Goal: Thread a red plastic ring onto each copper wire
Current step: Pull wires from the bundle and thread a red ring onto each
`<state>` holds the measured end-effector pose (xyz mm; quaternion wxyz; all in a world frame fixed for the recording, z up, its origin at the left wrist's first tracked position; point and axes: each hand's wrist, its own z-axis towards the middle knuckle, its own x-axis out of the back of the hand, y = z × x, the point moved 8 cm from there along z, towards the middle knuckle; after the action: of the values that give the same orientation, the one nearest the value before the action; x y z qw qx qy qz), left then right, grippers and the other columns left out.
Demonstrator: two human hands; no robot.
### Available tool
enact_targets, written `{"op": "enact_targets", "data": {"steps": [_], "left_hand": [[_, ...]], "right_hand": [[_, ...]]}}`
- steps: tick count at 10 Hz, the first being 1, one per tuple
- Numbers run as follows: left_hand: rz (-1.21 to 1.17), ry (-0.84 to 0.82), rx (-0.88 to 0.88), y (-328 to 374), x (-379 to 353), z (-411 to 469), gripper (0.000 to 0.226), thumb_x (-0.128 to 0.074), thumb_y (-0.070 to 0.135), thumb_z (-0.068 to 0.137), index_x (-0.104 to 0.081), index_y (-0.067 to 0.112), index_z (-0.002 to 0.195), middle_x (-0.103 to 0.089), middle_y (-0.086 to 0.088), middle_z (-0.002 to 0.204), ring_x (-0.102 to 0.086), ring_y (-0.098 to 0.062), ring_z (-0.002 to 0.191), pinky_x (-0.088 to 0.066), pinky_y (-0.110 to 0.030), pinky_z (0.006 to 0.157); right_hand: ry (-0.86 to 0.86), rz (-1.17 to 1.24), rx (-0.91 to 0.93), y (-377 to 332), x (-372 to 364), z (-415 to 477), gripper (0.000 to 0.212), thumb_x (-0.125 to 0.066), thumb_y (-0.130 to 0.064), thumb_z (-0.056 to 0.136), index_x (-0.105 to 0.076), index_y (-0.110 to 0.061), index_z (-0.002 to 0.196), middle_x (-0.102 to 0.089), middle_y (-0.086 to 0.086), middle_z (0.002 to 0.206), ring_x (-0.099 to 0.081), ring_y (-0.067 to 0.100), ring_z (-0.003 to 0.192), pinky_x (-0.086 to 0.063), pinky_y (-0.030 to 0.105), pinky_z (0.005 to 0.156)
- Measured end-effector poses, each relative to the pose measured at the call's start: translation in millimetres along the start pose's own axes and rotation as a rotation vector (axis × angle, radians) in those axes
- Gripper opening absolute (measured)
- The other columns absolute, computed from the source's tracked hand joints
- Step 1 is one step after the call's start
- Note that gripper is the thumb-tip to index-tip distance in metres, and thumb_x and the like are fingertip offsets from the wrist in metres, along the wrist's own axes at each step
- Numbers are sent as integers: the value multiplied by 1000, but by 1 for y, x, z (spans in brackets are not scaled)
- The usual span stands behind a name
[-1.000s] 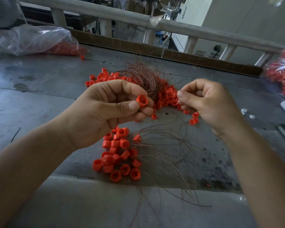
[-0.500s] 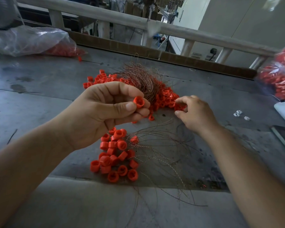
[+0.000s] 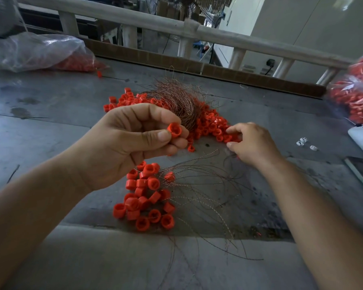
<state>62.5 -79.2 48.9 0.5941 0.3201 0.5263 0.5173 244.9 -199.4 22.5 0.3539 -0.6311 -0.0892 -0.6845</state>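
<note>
The big bunch of copper wires lies tangled on the far heap of red rings on the table, so pulling one wire could drag others and scatter rings. The right hand curls down at the heap's edge; I cannot tell if it grasps anything. The left hand pinches one red ring in the air, and a loose pinch could drop it.

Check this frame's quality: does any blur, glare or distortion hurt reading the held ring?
Head view: the ring pinched in the left hand is sharp. Head view, right edge: the right bag is smeared. Head view, top: the rail bows from the wide lens. Head view, left: the left bag shows mild glare, and the table is dim but readable.
</note>
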Motion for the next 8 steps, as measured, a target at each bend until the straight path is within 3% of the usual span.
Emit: {"op": "enact_targets", "data": {"steps": [2,3,4,5,8], "left_hand": [[11,15,17,-1,1,0,19,-65,8,59,-74,15,74,-72,-9,80,-70,-15,72,-54,-17,60],[14,28,24,-2,2,0,20,-64,8,58,-74,15,73,-72,-10,79,-70,-15,72,-54,-17,60],[16,24,27,-2,1,-1,20,-65,7,58,-74,14,74,-72,-10,79,-70,-16,72,-54,-18,60],[18,31,28,-2,2,-1,20,-65,8,57,-74,15,73,-72,-10,79,-70,-15,72,-54,-17,59],[25,31,26,-1,0,-2,20,-64,8,57,-74,14,73,-72,-9,78,-70,-15,72,-54,-18,59]], "right_hand": [[42,115,135,-21,4,-4,18,-68,-7,79,-70,-14,95,-64,0,99,-55,12,93,-34,12,78],[40,167,166,-25,3,-5,17,-65,-4,80,-70,-13,94,-59,-5,91,-51,7,86,-32,2,68],[130,226,126,-20,15,-4,18,-60,-2,83,-70,-14,92,-59,-5,87,-55,8,80,-35,0,64],[167,213,27,-4,23,-1,17,-60,-6,83,-70,-18,90,-64,-2,83,-62,16,76,-45,20,73],[17,152,-20,2,4,-3,13,-67,-16,81,-69,-18,94,-59,-5,84,-61,16,83,-50,31,79]]}}
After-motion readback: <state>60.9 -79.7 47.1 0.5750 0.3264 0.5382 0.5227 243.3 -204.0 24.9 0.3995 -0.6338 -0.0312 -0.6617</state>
